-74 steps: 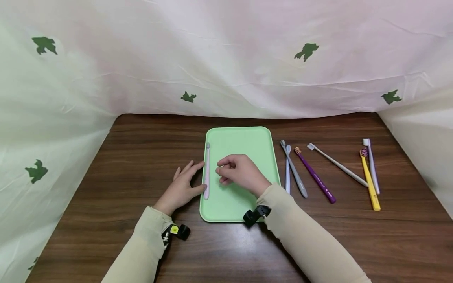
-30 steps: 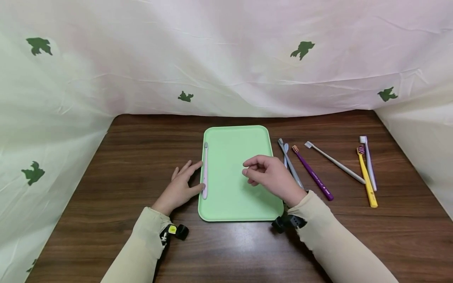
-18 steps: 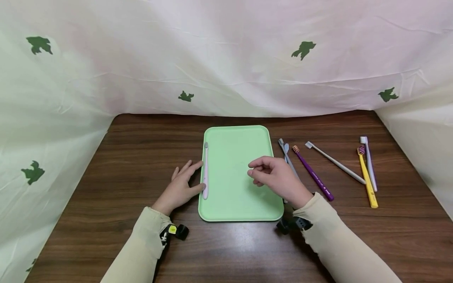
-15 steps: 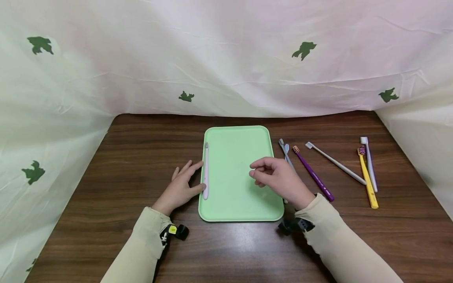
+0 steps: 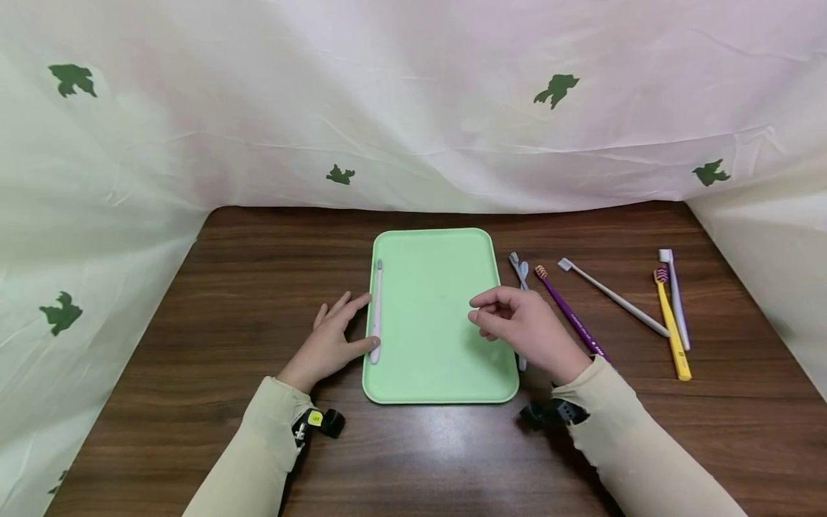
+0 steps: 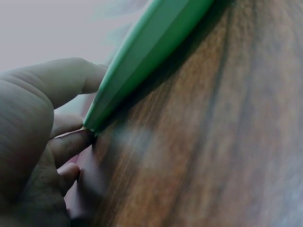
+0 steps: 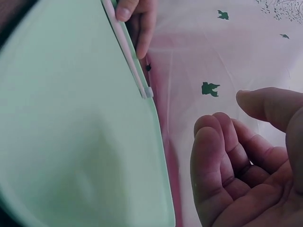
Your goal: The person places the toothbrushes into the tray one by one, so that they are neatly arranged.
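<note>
A pale pink toothbrush [image 5: 377,309] lies lengthwise along the left side of a light green tray [image 5: 433,388], its head toward the far end. My left hand [image 5: 328,350] rests at the tray's left edge with fingers spread. Its thumb reaches over the rim to the toothbrush handle, and the index fingertip touches the edge. The left wrist view shows the fingers [image 6: 71,144] against the tray's outer side. My right hand [image 5: 530,329] hovers over the tray's right edge, fingers loosely bent and nothing between them; the right wrist view shows a gap between thumb and fingers.
Right of the tray on the brown wooden table [image 5: 258,287] lie two crossed bluish toothbrushes [image 5: 515,260], partly hidden by my right hand. Beyond are a purple toothbrush [image 5: 568,312], a grey one [image 5: 614,296], a yellow one [image 5: 674,330] and a lavender one [image 5: 677,301]. A pale curtain [image 5: 420,108] encloses the table.
My right hand has moved right, from beside the pink toothbrush over the tray to its right edge, staying empty. The left hand has kept its place at the left edge.
</note>
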{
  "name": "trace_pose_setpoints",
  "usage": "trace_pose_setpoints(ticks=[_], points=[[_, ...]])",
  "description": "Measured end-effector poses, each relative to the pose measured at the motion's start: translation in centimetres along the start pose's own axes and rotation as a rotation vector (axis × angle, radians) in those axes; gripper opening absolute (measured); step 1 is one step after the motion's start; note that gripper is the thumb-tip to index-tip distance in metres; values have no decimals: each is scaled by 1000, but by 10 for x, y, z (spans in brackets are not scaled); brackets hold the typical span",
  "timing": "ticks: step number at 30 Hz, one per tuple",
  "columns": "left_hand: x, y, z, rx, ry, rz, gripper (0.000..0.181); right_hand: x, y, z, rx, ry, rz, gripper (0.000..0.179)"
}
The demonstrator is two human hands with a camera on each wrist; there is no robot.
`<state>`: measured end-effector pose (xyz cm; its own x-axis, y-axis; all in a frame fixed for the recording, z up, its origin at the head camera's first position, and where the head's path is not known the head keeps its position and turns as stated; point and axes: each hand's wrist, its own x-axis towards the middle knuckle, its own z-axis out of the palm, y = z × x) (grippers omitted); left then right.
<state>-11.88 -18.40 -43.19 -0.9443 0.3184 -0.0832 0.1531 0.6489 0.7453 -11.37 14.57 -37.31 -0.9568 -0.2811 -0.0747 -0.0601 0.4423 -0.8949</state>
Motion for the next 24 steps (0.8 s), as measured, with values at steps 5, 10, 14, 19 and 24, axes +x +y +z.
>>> trace_pose_setpoints(ticks=[5, 10, 14, 19, 24], points=[[0, 0, 0, 2, 1, 2, 80, 0, 0, -6, -16, 16, 7, 29], [-1, 1, 0, 2, -2, 0, 79, 1, 4, -10, -9, 16, 15, 31], [-1, 1, 0, 7, -5, -2, 80, 3, 9, -14, -37, 15, 11, 31], [0, -1, 0, 16, -1, -3, 81, 8, 14, -23, -78, 23, 14, 29], [1, -2, 1, 20, -6, 3, 81, 10, 20, -29, -76, 19, 57, 31]])
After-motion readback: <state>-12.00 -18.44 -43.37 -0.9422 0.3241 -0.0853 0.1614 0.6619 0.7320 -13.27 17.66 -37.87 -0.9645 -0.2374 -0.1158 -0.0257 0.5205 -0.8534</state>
